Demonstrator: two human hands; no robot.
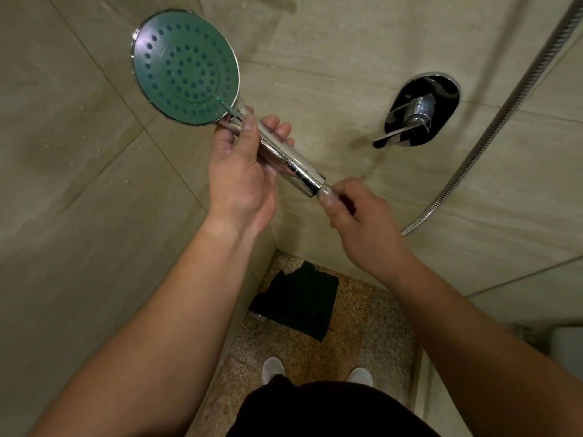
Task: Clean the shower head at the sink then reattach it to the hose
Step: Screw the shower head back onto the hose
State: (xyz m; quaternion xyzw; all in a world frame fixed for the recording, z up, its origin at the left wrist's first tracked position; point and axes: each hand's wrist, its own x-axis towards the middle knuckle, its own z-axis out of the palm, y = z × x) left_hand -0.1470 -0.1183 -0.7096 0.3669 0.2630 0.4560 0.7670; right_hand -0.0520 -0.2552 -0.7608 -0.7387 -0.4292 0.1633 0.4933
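The shower head (185, 67) has a round grey-green face with many nozzle holes and a chrome handle (293, 162). It is held up in a tiled shower corner, face toward me. My left hand (243, 175) grips the handle just below the face. My right hand (362, 216) pinches the hose's end fitting (326, 192) right at the bottom end of the handle. The metal hose (492, 127) curves from behind my right hand up to the top right corner.
A chrome mixer lever on an oval plate (419, 111) sits on the right wall. A dark cloth (299, 301) lies on the speckled floor in the corner, above my white shoes (274, 369). Beige tiled walls close in on the left and ahead.
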